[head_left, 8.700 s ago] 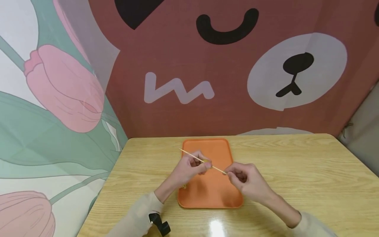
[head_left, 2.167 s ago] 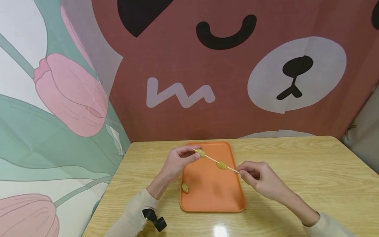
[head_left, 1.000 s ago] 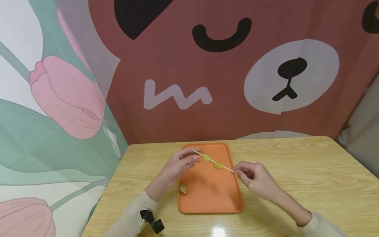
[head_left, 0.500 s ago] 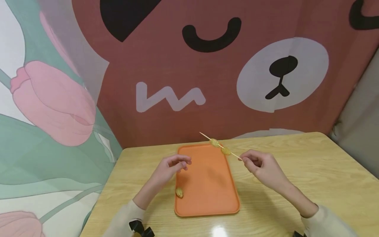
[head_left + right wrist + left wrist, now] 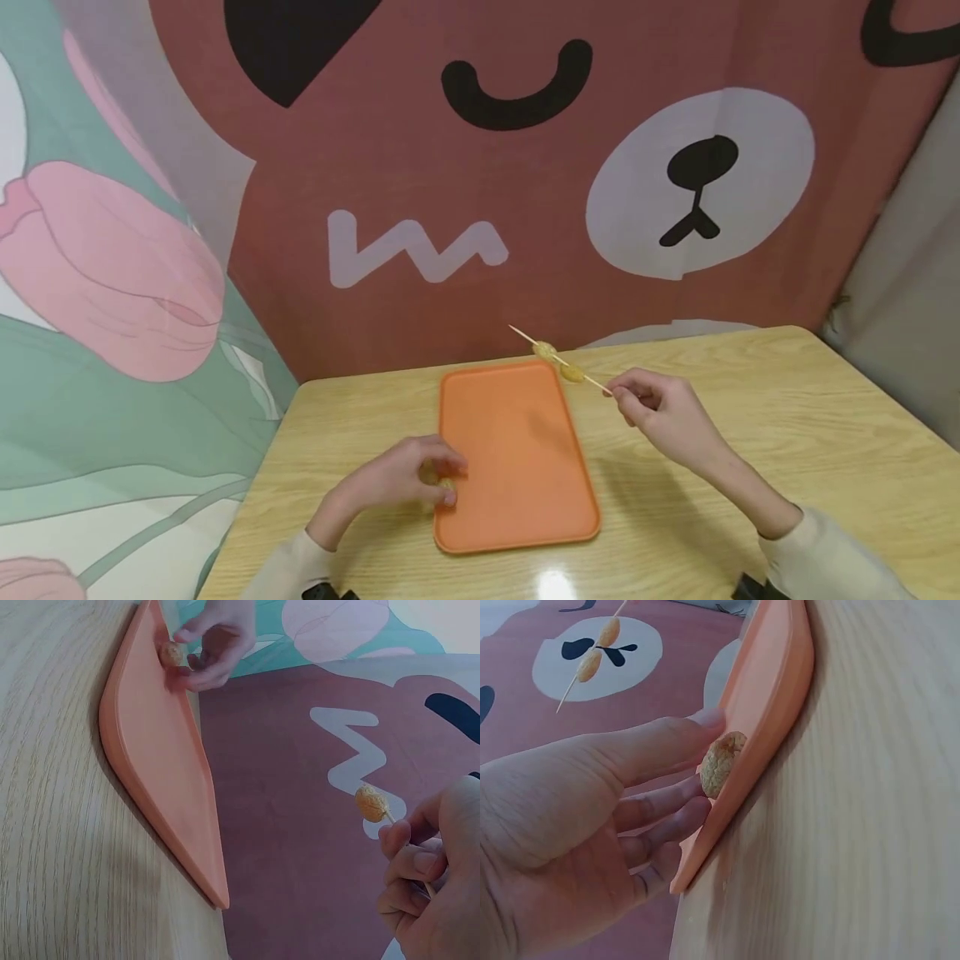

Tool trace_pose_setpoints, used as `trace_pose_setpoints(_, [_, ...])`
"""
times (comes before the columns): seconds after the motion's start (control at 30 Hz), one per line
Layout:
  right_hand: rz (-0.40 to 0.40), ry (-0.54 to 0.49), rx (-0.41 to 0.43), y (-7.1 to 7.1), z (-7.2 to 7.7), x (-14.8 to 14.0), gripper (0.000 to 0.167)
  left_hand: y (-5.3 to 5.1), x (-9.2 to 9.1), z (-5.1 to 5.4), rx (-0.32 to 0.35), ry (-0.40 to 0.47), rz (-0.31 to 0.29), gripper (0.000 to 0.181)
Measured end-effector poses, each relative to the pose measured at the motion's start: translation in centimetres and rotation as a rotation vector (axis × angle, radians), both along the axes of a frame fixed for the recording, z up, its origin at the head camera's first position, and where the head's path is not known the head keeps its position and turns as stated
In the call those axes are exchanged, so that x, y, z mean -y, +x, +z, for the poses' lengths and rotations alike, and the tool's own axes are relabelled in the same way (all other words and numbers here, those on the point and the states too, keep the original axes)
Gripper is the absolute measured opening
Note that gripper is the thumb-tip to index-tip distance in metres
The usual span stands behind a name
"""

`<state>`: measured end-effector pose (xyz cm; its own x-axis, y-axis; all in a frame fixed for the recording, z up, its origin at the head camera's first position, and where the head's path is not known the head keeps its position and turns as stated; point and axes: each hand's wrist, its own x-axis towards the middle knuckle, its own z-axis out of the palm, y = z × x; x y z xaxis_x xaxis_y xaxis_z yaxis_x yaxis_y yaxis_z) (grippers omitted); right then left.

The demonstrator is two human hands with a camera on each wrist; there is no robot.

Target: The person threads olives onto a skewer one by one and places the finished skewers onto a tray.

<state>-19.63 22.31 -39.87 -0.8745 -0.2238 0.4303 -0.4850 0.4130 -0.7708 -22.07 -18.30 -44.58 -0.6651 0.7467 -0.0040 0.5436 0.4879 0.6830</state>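
Observation:
My right hand (image 5: 667, 412) pinches the lower end of a thin wooden skewer (image 5: 522, 335), held tilted above the tray's far right corner. Two wrinkled golden-brown balls are threaded on it, one ball (image 5: 544, 351) nearer the pointed tip and another ball (image 5: 572, 373) closer to my fingers. At the tray's left edge my left hand (image 5: 401, 475) surrounds a loose wrinkled ball (image 5: 720, 765), thumb and fingers spread on either side. The right wrist view also shows this loose ball (image 5: 172, 653) between the parted fingers. Whether they touch it is hard to tell.
The orange tray (image 5: 510, 450) with a low rim lies on a wood-grain table (image 5: 750, 417). Behind the table hangs a brown bear-print cloth (image 5: 420, 325), and a tulip-print cloth (image 5: 112, 275) is on the left.
My left hand has let go of the skewer and moved down to the loose ball. My right hand has carried the skewer away and to the right. The two threaded balls were pushed closer together earlier.

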Motion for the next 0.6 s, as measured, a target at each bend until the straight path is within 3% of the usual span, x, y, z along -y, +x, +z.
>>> trace_pose_setpoints(0.33, [0.006,0.013,0.011,0.07,-0.15,-0.13,0.012,-0.2,-0.14,-0.27,-0.063,-0.058,-0.072,0.02])
trace_pose_setpoints(0.6, [0.011,0.013,0.03,0.13,-0.2,0.1,0.012,-0.04,-0.08,0.03,-0.061,-0.095,-0.066,0.014])
